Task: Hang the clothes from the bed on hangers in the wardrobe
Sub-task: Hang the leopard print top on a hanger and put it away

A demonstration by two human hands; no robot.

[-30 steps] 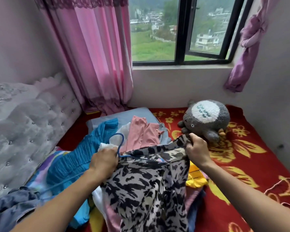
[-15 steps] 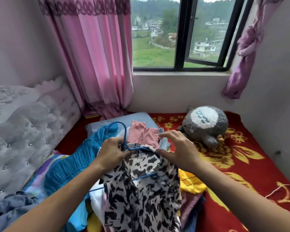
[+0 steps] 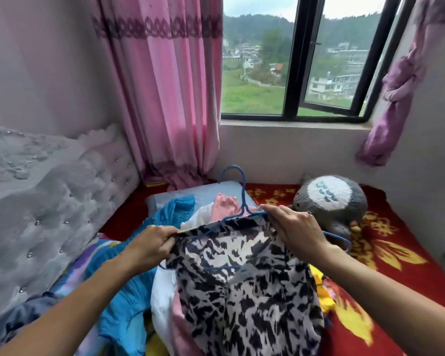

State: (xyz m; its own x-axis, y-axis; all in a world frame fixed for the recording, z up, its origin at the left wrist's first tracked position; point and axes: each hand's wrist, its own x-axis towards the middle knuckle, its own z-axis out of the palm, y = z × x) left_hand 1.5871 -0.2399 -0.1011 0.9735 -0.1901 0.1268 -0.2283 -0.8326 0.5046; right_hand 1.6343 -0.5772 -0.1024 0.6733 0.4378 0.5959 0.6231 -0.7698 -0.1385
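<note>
A black-and-white patterned garment point(image 3: 244, 286) hangs in front of me over a blue wire hanger point(image 3: 238, 191), whose hook sticks up above it. My left hand point(image 3: 152, 245) pinches the garment's top left edge. At the top right, my right hand point(image 3: 296, 232) grips the cloth together with the hanger's arm. Under and behind the garment lies a pile of clothes on the bed: a blue piece point(image 3: 129, 286), a pink one point(image 3: 225, 205), a white one point(image 3: 162, 299) and a yellow one point(image 3: 324, 299). No wardrobe is in view.
A grey plush toy point(image 3: 332, 201) sits on the red flowered bedspread point(image 3: 385, 253) to the right. The grey tufted headboard point(image 3: 49, 201) stands at the left. A pink curtain point(image 3: 165, 98) hangs beside the window point(image 3: 293, 60). A grey pillow point(image 3: 198, 192) lies by the wall.
Both hands have spread apart along the garment's top edge. The hanger hook now stands higher above the cloth. The view has tilted upward.
</note>
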